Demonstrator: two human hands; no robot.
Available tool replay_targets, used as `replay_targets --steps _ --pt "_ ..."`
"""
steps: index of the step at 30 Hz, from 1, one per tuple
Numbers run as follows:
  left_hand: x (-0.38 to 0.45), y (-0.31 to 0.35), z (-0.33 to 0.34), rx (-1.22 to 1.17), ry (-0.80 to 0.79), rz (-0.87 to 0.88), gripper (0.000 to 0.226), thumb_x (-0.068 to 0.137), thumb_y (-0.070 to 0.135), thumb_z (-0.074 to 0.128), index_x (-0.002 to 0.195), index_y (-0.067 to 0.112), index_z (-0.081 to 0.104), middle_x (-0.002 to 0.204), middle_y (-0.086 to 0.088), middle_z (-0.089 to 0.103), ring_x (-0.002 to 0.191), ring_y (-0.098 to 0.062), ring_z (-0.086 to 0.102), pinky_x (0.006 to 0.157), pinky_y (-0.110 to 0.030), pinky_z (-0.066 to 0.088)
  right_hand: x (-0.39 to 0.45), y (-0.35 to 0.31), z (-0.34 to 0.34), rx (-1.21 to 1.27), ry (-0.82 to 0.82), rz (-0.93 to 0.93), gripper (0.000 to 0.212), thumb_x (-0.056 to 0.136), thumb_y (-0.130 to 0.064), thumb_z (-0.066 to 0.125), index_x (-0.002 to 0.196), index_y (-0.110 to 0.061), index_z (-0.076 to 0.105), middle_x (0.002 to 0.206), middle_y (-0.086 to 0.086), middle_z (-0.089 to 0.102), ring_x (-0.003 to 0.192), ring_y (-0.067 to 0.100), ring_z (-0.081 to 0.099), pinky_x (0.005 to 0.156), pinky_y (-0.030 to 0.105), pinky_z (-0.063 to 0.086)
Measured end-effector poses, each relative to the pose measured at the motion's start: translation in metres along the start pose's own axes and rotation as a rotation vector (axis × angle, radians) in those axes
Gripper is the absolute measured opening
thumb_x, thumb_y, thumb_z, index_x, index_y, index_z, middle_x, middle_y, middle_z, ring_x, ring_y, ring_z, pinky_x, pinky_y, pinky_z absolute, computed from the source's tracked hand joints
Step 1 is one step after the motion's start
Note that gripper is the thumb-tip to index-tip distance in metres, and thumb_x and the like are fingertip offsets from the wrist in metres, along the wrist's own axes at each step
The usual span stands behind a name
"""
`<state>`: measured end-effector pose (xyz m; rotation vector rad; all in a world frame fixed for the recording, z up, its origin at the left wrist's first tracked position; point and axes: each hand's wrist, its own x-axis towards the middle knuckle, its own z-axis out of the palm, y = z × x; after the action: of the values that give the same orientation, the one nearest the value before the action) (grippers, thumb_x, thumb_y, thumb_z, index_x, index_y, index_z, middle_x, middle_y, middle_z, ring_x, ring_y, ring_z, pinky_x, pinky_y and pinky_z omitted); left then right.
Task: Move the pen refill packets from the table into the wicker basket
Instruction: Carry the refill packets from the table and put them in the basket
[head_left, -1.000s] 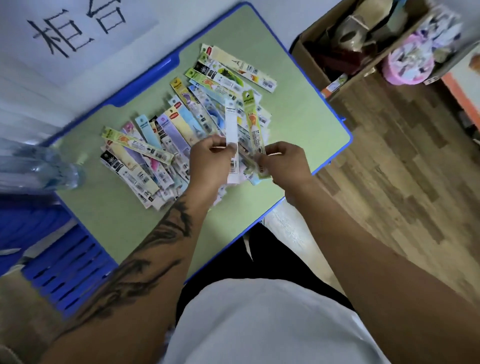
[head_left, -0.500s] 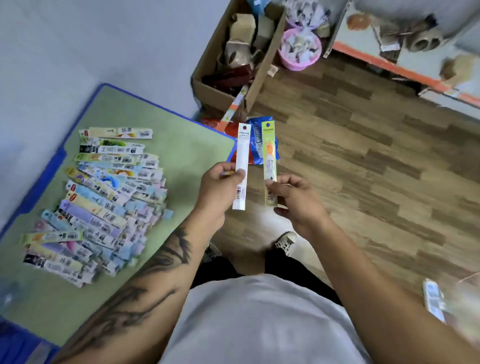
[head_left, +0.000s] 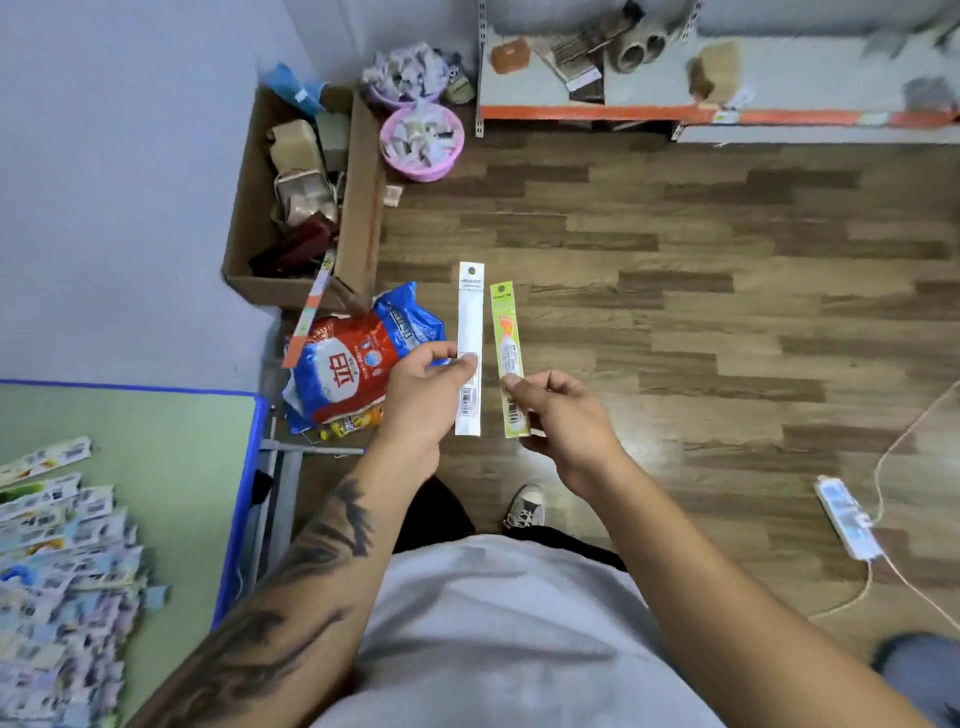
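**2 packets in hand, no basket in sight**

Head view: left hand (head_left: 431, 400) pinches a white refill packet (head_left: 470, 343) low on its length, thumb on the front face, fingers curled behind. Right hand (head_left: 563, 415) pinches a green refill packet (head_left: 508, 353) the same way, near the barcode end. Both stand upright just beside each other, not touching, out over the wood floor (head_left: 727, 312), well right of the green table (head_left: 171, 467).

Risks, as I judge them:
- Grips sit low, so the long tops could flop or slip out w/ a quick swing; thin film is slick.
- Wicker basket isn't in frame, so the drop target is unknown; turning blind could mean a miss.
- Power strip (head_left: 847, 519) and its cord lie on the floor far right of the table, a trip hazard if stepping that way.

Room: open floor ahead and right of the table. Cardboard box (head_left: 358, 218) and red-blue bag (head_left: 353, 369) crowd the table's far-right corner. Table's blue edge (head_left: 244, 499) is near the left forearm. Rest of the packet pile (head_left: 62, 545) sits on the table, lots left to move.
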<state>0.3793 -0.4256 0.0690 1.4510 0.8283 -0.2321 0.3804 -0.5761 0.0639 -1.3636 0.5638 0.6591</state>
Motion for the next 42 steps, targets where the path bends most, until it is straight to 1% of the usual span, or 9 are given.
replay_targets --steps 4,6,10,17,23,26,32,38,42 --pt "0.026 0.019 0.030 0.061 -0.021 -0.019 0.016 0.092 0.022 0.075 0.107 0.020 0.072 0.100 -0.007 0.078 0.102 -0.031 0.074 0.098 -0.058 0.055 0.026 -0.020 -0.024 0.064 0.052 0.025 0.026 0.090 -0.029 0.079 0.073 -0.025 0.060 0.078 -0.001 0.060 0.073 0.020 0.049 0.070 0.034 0.040" --pt "0.044 0.030 0.050 0.071 -0.068 -0.032 0.014 0.093 0.019 0.074 0.107 0.019 0.071 0.099 -0.007 0.078 0.101 -0.031 0.074 0.094 -0.053 0.055 0.042 -0.036 -0.034 0.103 0.082 0.029 0.025 0.090 -0.026 0.079 0.074 -0.024 0.060 0.074 -0.002 0.061 0.064 0.017 0.050 0.064 0.031 0.041" --pt "0.095 0.058 0.093 0.070 -0.165 -0.056 0.007 0.095 0.014 0.072 0.102 0.015 0.070 0.089 -0.005 0.075 0.079 -0.022 0.070 0.069 -0.032 0.056 0.079 -0.080 -0.049 0.137 0.145 0.030 0.021 0.094 -0.020 0.075 0.079 -0.020 0.059 0.066 -0.006 0.063 0.049 0.008 0.052 0.051 0.021 0.043" --pt "0.198 0.147 0.139 0.080 -0.226 -0.065 0.005 0.097 0.013 0.069 0.102 0.014 0.068 0.088 -0.001 0.069 0.069 -0.011 0.059 0.041 -0.012 0.037 0.169 -0.191 -0.054 0.086 0.296 0.049 0.025 0.091 -0.026 0.078 0.077 -0.026 0.056 0.075 -0.002 0.060 0.062 0.012 0.050 0.063 0.028 0.042" --pt "0.272 0.222 0.169 0.139 -0.337 0.010 0.009 0.096 0.009 0.070 0.091 0.017 0.068 0.082 0.002 0.070 0.065 -0.009 0.059 0.046 -0.014 0.040 0.226 -0.273 -0.046 0.078 0.318 -0.026 0.028 0.093 -0.021 0.076 0.073 -0.024 0.056 0.067 -0.005 0.058 0.055 0.011 0.049 0.061 0.027 0.043" --pt "0.303 0.253 0.183 0.130 -0.344 0.043 0.009 0.095 0.011 0.070 0.092 0.019 0.068 0.085 0.002 0.071 0.068 -0.009 0.062 0.053 -0.018 0.044 0.250 -0.301 -0.040 0.095 0.317 -0.048 0.021 0.092 -0.020 0.076 0.080 -0.025 0.060 0.070 -0.006 0.061 0.056 0.010 0.051 0.062 0.028 0.043" --pt "0.353 0.283 0.204 0.086 -0.299 0.026 0.005 0.095 0.015 0.071 0.094 0.020 0.070 0.087 0.003 0.072 0.077 -0.014 0.063 0.066 -0.027 0.048 0.296 -0.344 -0.036 0.110 0.287 -0.038 0.013 0.092 -0.021 0.076 0.086 -0.023 0.064 0.069 -0.006 0.062 0.057 0.009 0.051 0.066 0.031 0.042" --pt "0.395 0.325 0.233 0.046 -0.214 -0.044 0.005 0.092 0.020 0.075 0.096 0.021 0.073 0.099 -0.003 0.077 0.086 -0.020 0.066 0.075 -0.033 0.049 0.353 -0.412 -0.047 0.162 0.242 -0.049 0.007 0.097 -0.020 0.069 0.092 -0.018 0.065 0.067 -0.005 0.066 0.055 0.008 0.057 0.057 0.025 0.044" --pt "0.420 0.374 0.266 0.009 -0.164 -0.001 0.006 0.093 0.018 0.074 0.098 0.021 0.072 0.101 -0.004 0.077 0.086 -0.018 0.067 0.068 -0.027 0.047 0.392 -0.468 -0.062 0.145 0.167 -0.077 0.015 0.097 -0.020 0.070 0.083 -0.020 0.064 0.067 -0.004 0.067 0.055 0.010 0.057 0.057 0.026 0.043"
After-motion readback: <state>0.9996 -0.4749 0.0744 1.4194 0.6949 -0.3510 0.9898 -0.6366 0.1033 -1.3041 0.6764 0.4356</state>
